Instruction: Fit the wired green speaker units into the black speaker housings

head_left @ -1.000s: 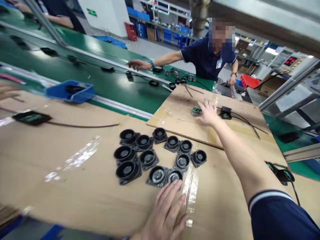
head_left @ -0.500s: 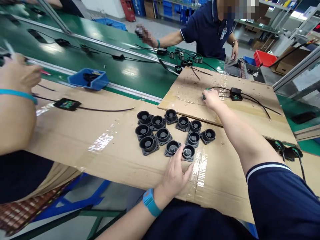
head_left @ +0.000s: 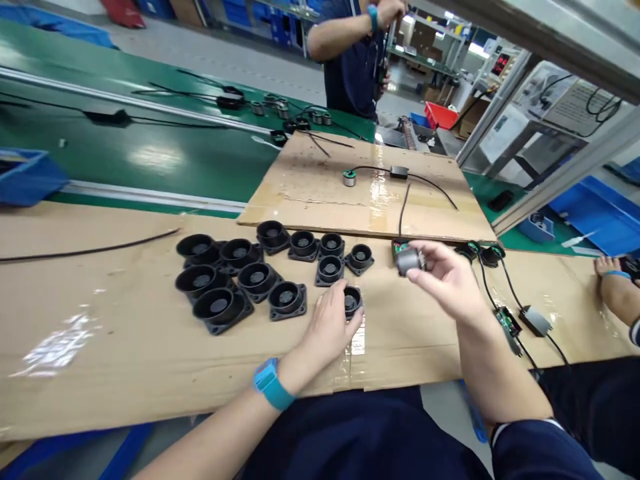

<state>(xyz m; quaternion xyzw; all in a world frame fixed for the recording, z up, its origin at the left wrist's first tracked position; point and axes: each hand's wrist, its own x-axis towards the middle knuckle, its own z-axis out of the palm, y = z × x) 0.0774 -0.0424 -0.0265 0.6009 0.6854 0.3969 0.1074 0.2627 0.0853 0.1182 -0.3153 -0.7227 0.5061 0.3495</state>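
My left hand (head_left: 327,317), with a blue wristband (head_left: 273,383) behind it, is closed around a black housing (head_left: 353,302), thumb on the near side and fingers across its left edge; the housing sits on the cardboard-covered worktop (head_left: 150,373) in front of me. My right hand (head_left: 450,280) pinches a grey metal cylinder (head_left: 411,261) between thumb and fingers, held up to the right of that housing, apart from it. Eleven more black housings (head_left: 287,299) stand grouped to the left, round openings upward, many of them touching. Beyond them, on a raised cardboard sheet (head_left: 320,193), another cylinder (head_left: 349,179) with a green top stands joined by a cord to a small black box (head_left: 399,173). To my right, two corded black boxes (head_left: 535,321) lie near the edge, one showing green inside, and a co-worker's hand (head_left: 607,267) rests farther along the worktop.
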